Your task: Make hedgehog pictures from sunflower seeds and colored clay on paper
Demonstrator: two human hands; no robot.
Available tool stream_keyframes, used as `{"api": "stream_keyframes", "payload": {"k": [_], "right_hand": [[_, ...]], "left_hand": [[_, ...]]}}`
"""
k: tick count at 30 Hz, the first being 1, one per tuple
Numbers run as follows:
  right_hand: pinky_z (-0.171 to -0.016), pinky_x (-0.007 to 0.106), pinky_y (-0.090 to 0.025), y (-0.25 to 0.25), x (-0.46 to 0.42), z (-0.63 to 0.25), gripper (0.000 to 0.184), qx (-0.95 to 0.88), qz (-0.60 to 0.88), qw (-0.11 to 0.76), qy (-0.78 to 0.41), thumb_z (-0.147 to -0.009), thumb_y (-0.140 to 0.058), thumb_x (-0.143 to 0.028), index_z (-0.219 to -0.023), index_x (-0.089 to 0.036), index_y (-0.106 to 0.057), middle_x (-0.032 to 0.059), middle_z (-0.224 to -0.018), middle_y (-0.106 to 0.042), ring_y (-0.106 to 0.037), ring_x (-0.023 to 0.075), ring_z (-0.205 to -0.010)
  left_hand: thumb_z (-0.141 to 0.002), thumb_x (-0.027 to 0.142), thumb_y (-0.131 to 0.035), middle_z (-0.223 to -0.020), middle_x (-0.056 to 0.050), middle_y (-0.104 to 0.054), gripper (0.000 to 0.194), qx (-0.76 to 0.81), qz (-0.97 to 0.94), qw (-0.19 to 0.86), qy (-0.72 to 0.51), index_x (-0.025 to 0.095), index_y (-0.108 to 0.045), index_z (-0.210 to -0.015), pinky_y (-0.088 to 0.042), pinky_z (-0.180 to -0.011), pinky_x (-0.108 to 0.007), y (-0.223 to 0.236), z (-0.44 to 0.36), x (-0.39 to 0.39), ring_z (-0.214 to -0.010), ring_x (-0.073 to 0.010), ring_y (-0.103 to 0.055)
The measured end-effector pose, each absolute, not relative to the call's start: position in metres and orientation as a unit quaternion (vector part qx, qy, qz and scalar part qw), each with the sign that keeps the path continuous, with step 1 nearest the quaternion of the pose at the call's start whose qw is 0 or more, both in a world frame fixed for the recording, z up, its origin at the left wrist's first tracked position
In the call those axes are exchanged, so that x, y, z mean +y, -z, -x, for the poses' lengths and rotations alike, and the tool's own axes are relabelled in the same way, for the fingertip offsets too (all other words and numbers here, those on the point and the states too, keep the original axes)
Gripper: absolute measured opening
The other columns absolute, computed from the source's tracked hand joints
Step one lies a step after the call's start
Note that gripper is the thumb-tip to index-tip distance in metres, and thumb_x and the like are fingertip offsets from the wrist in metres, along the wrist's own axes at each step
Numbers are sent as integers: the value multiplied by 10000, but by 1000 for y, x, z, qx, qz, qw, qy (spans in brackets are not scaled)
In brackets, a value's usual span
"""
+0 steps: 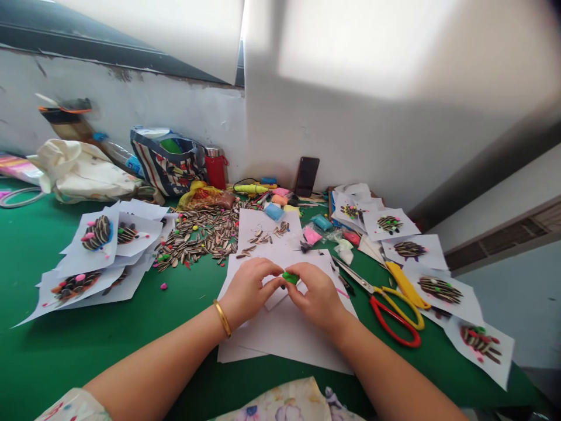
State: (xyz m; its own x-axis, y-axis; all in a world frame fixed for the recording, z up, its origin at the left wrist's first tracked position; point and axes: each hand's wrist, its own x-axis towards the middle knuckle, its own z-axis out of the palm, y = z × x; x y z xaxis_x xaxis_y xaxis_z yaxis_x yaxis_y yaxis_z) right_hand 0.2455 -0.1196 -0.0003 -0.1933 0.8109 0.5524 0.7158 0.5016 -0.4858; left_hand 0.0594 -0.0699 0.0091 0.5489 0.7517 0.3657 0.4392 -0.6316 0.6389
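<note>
Between the fingertips of both hands is a small lump of green modelling clay [290, 277]. My left hand [252, 289], with a gold bangle at the wrist, pinches the lump from the left. My right hand [316, 295] grips it from the right between thumb and fingers. A tiny dark bit shows just under the clay, near the left thumb tip. Both hands are above white paper sheets [289, 351]. Farther back, a sheet [252, 225] carries several loose sunflower seeds [262, 237].
A heap of sunflower seeds [205, 234] lies back left. Paper sheets with seed-and-clay figures stand at left [99, 234] and right [440, 289]. Open scissors [397, 316] and a yellow cutter [407, 285] lie right. Clay packets [312, 235], a phone [307, 176] and a red flask [215, 168] are behind.
</note>
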Motion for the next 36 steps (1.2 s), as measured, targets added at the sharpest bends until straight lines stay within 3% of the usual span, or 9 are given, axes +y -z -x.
{"api": "stream_keyframes", "payload": {"k": [6,18,30,36], "right_hand": [[-785,350,-491,0,-121,-241,198,-781,482,390,-73,-875,-570,-177,-1068,-210,-598,55,-932,-677,-618,206,-867],[-794,351,-491,-3,-123,-242,208,-778,491,380,-94,-875,-540,-174,-1066,-222,-607,65,-942,-659,-610,206,-876],[-816,342,-512,-1,-122,-243,294,-775,478,397,-117,-859,-535,-113,-1121,-236,-589,63,-1017,-650,-621,201,-925],[-826,349,-515,-2,-122,-244,267,-771,481,399,-124,-869,-546,-131,-1108,-237,-598,67,-1017,-644,-618,204,-929]], "left_hand": [[-897,262,-632,-747,-11,-639,177,353,-851,219,-320,188,-629,-737,-406,-701,-300,-5,-60,-68,-753,-169,-564],[-992,297,-401,-823,-52,-612,270,344,-905,110,-227,187,-585,-826,-380,-773,-365,-13,-60,-73,-834,-212,-539],[-897,259,-602,-841,-20,-646,105,355,-838,284,-300,196,-594,-812,-419,-764,-320,-5,-60,-67,-830,-182,-574],[-953,345,-519,-813,-30,-636,243,351,-851,265,-288,193,-601,-783,-410,-749,-324,-8,-59,-67,-812,-187,-562]]}}
